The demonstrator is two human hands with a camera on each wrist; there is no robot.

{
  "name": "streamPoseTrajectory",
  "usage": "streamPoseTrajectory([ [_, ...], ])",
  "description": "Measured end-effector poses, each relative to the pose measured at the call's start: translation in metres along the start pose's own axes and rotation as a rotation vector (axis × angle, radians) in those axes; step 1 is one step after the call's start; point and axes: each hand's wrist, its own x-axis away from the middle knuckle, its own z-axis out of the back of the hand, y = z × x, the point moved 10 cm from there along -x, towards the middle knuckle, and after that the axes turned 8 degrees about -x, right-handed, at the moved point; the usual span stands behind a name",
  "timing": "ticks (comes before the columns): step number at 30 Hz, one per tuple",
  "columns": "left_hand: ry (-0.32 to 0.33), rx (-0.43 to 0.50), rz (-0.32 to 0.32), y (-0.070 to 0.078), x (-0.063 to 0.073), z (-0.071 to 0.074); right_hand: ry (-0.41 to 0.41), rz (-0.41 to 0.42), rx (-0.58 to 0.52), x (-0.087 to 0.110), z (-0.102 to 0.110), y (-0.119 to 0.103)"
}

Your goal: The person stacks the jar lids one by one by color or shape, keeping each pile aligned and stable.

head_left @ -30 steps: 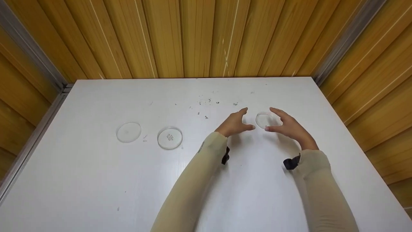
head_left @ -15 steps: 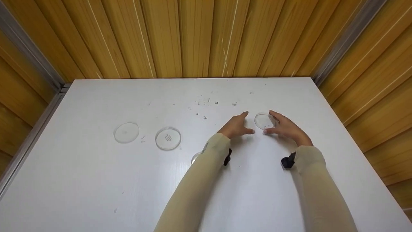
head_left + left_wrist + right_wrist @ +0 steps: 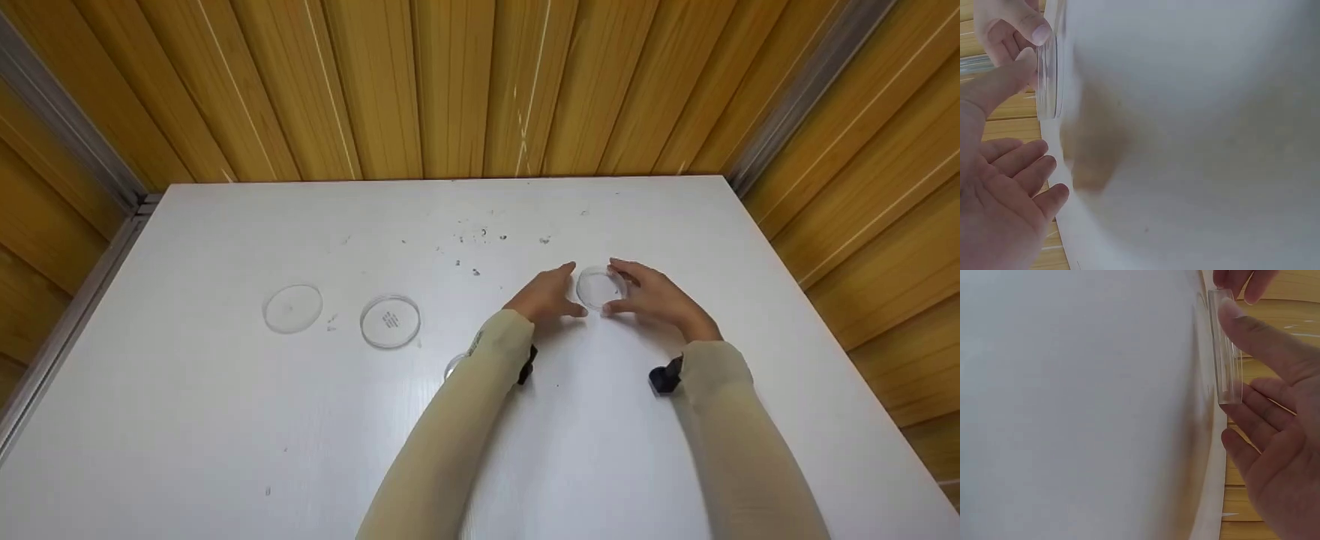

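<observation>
In the head view, a small clear petri dish (image 3: 600, 287) is between my two hands, near the right side of the white table. My right hand (image 3: 656, 294) grips its right side, thumb at the near rim and fingers at the far rim; the right wrist view shows the thumb across the dish's side wall (image 3: 1224, 354). On the other side my left hand (image 3: 546, 295) is held with thumb and fingers spread, the thumb tip close to the dish wall. Whether that thumb touches it I cannot tell. Whether the dish rests on the table is also unclear.
Farther left lie a clear round dish (image 3: 391, 321) with small print and a flat clear disc (image 3: 292, 308). Another clear round piece (image 3: 452, 364) is partly hidden by the left sleeve. Dark marks speckle the white table (image 3: 225, 420); wood-patterned walls (image 3: 450, 90) stand around it.
My right hand has closed on the petri dish and brought it slightly left, towards my left hand. The left hand has shifted little. A clear piece has come into view beside the left sleeve.
</observation>
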Motion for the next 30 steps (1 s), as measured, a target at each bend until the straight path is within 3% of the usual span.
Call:
streamPoseTrajectory([
  [4, 0.008, 0.028, -0.005, 0.0, 0.004, 0.006, -0.025, 0.052, -0.025, 0.002, -0.003, -0.012],
  [18, 0.075, 0.117, -0.077, -0.009, 0.028, 0.039, -0.058, 0.117, -0.025, 0.01, -0.01, -0.053],
  [30, 0.055, 0.034, -0.181, -0.024, 0.074, 0.066, -0.097, 0.2, -0.054, 0.017, -0.033, -0.081],
])
